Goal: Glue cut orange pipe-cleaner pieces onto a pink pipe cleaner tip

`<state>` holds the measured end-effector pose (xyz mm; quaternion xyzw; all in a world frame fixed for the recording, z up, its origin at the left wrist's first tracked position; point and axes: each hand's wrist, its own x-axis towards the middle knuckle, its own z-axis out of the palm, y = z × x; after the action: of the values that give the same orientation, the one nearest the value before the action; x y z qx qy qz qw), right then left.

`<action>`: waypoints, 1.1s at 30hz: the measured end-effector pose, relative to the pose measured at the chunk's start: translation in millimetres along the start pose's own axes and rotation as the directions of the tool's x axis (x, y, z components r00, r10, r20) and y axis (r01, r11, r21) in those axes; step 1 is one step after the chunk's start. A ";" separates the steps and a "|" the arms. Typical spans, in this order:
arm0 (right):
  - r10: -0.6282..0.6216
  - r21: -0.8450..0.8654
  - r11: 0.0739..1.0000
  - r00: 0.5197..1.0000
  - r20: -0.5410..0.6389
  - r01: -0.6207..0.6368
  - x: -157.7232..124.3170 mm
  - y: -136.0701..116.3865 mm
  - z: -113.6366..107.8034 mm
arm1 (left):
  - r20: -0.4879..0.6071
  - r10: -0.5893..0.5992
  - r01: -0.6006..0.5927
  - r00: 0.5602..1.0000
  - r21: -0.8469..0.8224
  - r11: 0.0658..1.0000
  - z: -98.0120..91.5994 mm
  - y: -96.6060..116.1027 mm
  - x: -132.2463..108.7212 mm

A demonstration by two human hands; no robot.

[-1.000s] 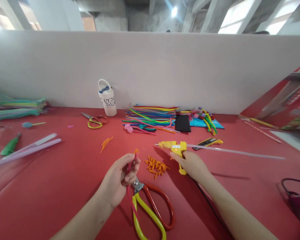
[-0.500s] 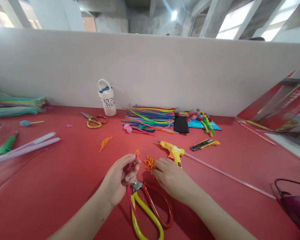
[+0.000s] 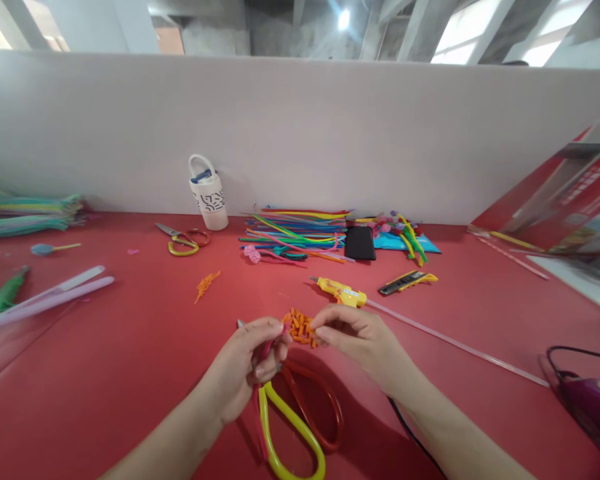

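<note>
My left hand [image 3: 253, 357] is closed in a pinch around a pink pipe cleaner [image 3: 259, 420], whose long tail hangs below the palm. Close by on the right, my right hand [image 3: 363, 340] has thumb and forefinger pinched together on what looks like a small orange piece [image 3: 313, 325]. Behind the fingertips lies a heap of short orange pieces [image 3: 300, 325] on the red table. Under my left hand rest large scissors [image 3: 293, 423] with one yellow and one red handle; the hand covers most of their blades.
Beyond my hands lie a yellow glue gun [image 3: 343, 291] with a long clear stick, a utility knife [image 3: 407, 283], a black phone [image 3: 360, 243] and colored pipe cleaners [image 3: 300, 230]. Smaller scissors [image 3: 183, 241] and a white tumbler [image 3: 210, 200] stand left. A white partition [image 3: 300, 133] closes the back.
My right hand has drawn back from the orange heap, fingertips now pinched and raised. My left hand has shifted slightly right, bringing the pink pipe cleaner's tip nearer the right fingers.
</note>
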<state>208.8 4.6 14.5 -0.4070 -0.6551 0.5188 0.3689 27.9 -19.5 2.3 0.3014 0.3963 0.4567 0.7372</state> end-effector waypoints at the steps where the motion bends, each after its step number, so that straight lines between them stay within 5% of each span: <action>1: 0.006 0.041 0.999 1.000 0.023 -0.007 -0.6 -0.7 -0.1 | 0.016 -0.016 0.016 1.000 0.003 1.000 0.7 -0.5 -1.0; 6: 0.028 0.147 0.989 1.000 0.013 -0.029 -3.3 -3.5 2.0 | 0.044 -0.080 0.079 0.996 0.033 0.996 3.2 -3.0 -3.4; 18: 0.032 -0.267 0.964 0.997 0.072 -0.012 -5.3 -8.4 1.3 | 0.048 -0.153 0.142 0.987 0.178 0.974 5.7 -2.9 -4.5; 33: 0.030 -0.283 0.959 0.999 0.042 -0.017 -6.0 -5.0 6.1 | 0.037 -0.156 0.149 0.987 0.145 0.978 6.9 -4.7 -4.2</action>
<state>204.9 -3.9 17.9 -0.4512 -0.7257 0.4335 0.2860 34.7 -25.8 3.3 0.3328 0.4316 0.3622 0.7562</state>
